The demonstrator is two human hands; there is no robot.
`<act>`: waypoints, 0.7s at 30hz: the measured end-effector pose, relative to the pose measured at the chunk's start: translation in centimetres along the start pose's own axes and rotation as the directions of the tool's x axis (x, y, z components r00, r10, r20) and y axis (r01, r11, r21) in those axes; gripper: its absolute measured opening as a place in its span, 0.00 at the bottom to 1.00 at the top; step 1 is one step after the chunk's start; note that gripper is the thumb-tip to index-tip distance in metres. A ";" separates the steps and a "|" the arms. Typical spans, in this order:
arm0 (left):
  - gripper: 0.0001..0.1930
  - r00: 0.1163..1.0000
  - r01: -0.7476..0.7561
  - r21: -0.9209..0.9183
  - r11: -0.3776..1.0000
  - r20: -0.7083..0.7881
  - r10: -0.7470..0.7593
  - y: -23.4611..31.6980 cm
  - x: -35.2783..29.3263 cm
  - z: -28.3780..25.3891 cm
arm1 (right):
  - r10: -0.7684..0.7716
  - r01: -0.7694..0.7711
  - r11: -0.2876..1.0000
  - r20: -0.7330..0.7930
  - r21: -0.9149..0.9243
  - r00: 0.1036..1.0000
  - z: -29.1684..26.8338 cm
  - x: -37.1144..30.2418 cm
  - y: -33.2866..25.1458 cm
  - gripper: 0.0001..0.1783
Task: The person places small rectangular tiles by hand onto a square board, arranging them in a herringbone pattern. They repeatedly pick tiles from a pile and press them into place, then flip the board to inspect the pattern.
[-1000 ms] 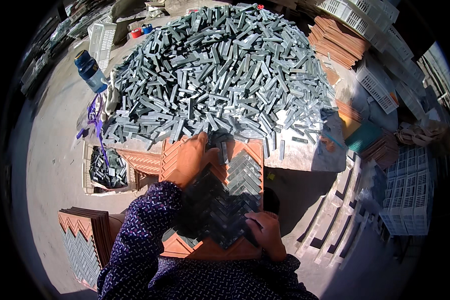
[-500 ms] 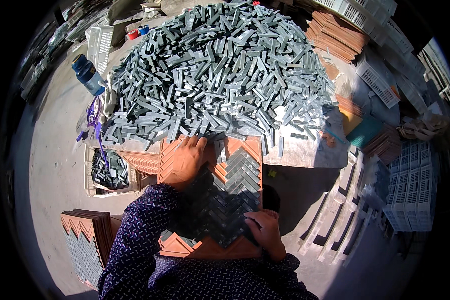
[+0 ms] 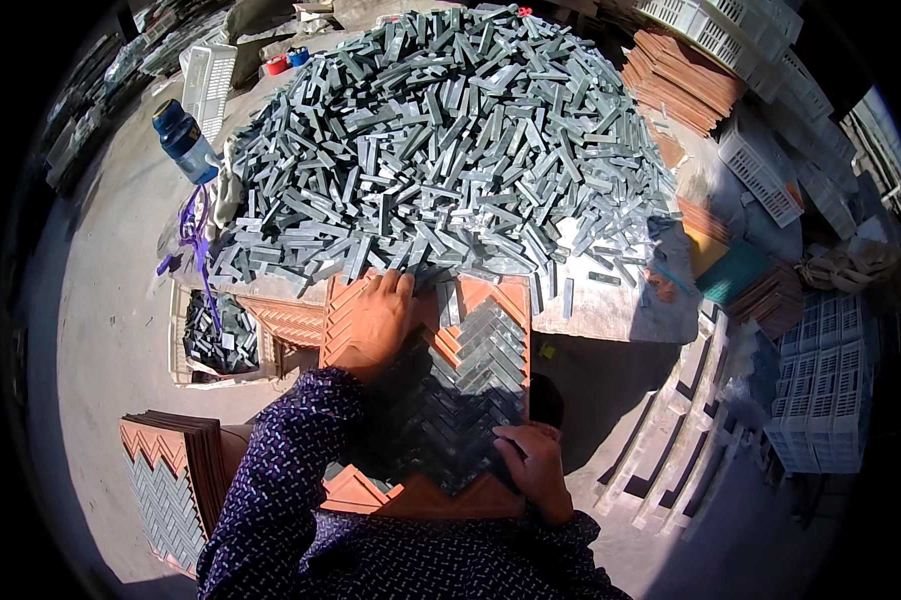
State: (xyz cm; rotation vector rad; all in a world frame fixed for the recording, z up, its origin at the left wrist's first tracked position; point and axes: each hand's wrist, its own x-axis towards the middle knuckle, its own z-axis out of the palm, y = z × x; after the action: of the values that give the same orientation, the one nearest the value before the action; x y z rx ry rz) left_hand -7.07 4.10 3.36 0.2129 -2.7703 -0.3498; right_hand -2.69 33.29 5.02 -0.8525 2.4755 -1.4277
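An orange-brown grooved tile tray [image 3: 476, 503] lies before me, its far edge against the pile of strips. Dark grey-green stone strips [image 3: 441, 420] fill much of it in a herringbone pattern, with bare grooves along the far left and the near edge. My left hand [image 3: 376, 325] reaches over the tray's far left part, fingers bent and close together at the pile's edge. Whatever its fingertips hold is hidden. My right hand [image 3: 538, 462] grips the tray's right edge near me, thumb on top by the strips. Two loose strips [image 3: 448, 303] lie at the tray's far edge.
A big heap of loose stone strips [image 3: 451, 150] covers the table [image 3: 621, 312]. At left are a blue bottle [image 3: 184, 142], a crate of strips [image 3: 179, 340] and stacked filled trays [image 3: 166, 490]. At right stand wooden pallets [image 3: 661, 430], white crates [image 3: 821, 400] and stacked empty trays [image 3: 676, 80].
The view has shifted slightly, so the scene sits a little differently in the picture. Both hands stay in about the same places on the tray.
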 end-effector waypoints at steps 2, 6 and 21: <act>0.13 0.998 -0.053 0.064 0.997 0.039 0.051 -0.2 -0.1 -1.2 | -0.014 0.013 0.999 -0.007 -0.030 1.000 -0.3 0.2 -0.4 0.07; 0.11 0.998 0.014 -0.206 0.978 -0.061 -0.027 -2.7 -0.6 -1.1 | -0.046 0.046 0.998 -0.002 -0.043 0.999 -0.1 0.3 -0.4 0.07; 0.10 0.959 -0.136 -0.484 0.864 0.156 0.238 -8.1 -4.5 -4.6 | -0.062 0.069 0.996 0.113 -0.058 0.992 0.5 1.0 -0.9 0.09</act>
State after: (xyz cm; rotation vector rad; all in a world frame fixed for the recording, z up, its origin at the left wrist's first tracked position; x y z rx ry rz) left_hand -0.45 -3.79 4.03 -0.2287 -2.7689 -1.0257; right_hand -3.00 32.03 5.66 -1.0051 2.4412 -1.2922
